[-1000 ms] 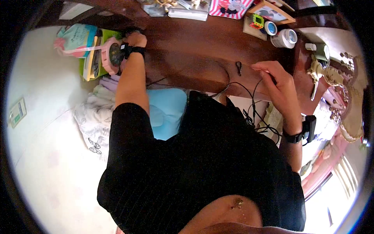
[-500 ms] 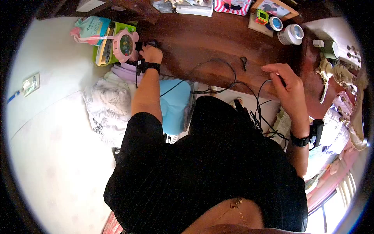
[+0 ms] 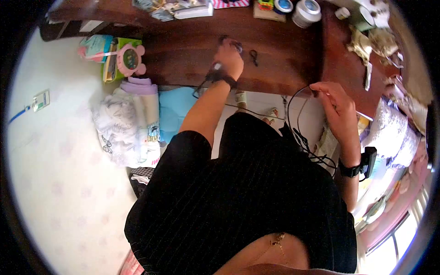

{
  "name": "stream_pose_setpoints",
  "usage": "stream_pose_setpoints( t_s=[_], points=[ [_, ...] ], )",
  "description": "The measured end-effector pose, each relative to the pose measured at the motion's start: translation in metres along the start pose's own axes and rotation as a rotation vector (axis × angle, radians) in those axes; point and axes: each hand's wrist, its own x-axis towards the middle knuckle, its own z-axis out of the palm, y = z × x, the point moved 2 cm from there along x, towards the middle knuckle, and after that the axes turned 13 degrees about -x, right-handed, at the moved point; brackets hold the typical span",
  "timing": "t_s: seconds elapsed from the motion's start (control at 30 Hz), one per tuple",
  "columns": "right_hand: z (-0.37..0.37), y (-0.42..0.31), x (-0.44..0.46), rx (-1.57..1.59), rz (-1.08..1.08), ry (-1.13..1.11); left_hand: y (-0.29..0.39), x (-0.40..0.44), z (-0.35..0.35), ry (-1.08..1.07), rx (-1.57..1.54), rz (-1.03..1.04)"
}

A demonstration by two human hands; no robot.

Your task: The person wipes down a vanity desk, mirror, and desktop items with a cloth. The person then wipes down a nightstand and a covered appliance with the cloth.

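Note:
My left hand (image 3: 229, 59) is above the brown wooden desk, its fingers curled over a small dark object (image 3: 238, 46). Motion blur and the fingers hide what kind of object it is. A short black looped cord (image 3: 253, 57) lies on the desk just to the right of that hand. By the desk's front edge, my right hand (image 3: 338, 103) pinches a thin black cable (image 3: 295, 95) between thumb and fingertips. The cable drops in loops toward my lap, and a stretch of it runs left below the desk edge. Both wrists wear black straps.
A pink round-faced clock (image 3: 130, 59) stands by books at the left. Folded towels (image 3: 137, 98) and a blue cushion-like item (image 3: 174, 110) lie below. White jars (image 3: 306, 13) line the desk's back. At right, dried-looking ornaments (image 3: 362, 46) sit on the brown surface.
My left hand has moved right along the desk, from beside the pink clock, with the dark object. My right hand now pinches the cable higher up. The view has shifted.

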Motion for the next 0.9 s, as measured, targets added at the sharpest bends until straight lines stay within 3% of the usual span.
stream_pose_setpoints(
  t_s=[0.27,0.4,0.53,0.67,0.73,0.8,0.83,0.87,0.9],
  points=[
    [-0.026,0.046,-0.066,-0.039,0.1,0.089,0.038,0.004,-0.009,-0.056,-0.024,0.158],
    [-0.028,0.059,-0.086,-0.024,0.125,0.116,0.092,0.01,-0.01,-0.105,-0.005,0.227],
    [-0.042,0.061,-0.106,-0.095,0.143,0.131,0.118,0.049,-0.009,-0.171,0.013,0.306],
    [-0.053,0.081,-0.132,-0.101,0.255,0.107,0.167,0.042,-0.032,0.044,-0.009,0.588],
    [-0.049,0.091,-0.142,-0.055,0.299,0.126,0.201,0.034,-0.007,0.216,-0.123,0.76],
    [-0.049,0.094,-0.144,-0.029,0.315,0.135,0.237,0.015,0.003,-0.045,-0.119,0.61],
    [-0.05,0.091,-0.143,-0.024,0.31,0.134,0.235,0.01,0.051,0.166,-0.165,0.727],
    [-0.05,0.09,-0.142,-0.018,0.304,0.13,0.25,-0.011,0.016,-0.03,-0.151,0.636],
    [-0.05,0.092,-0.142,-0.019,0.307,0.141,0.255,-0.024,0.038,-0.063,-0.017,0.626]
  ],
)
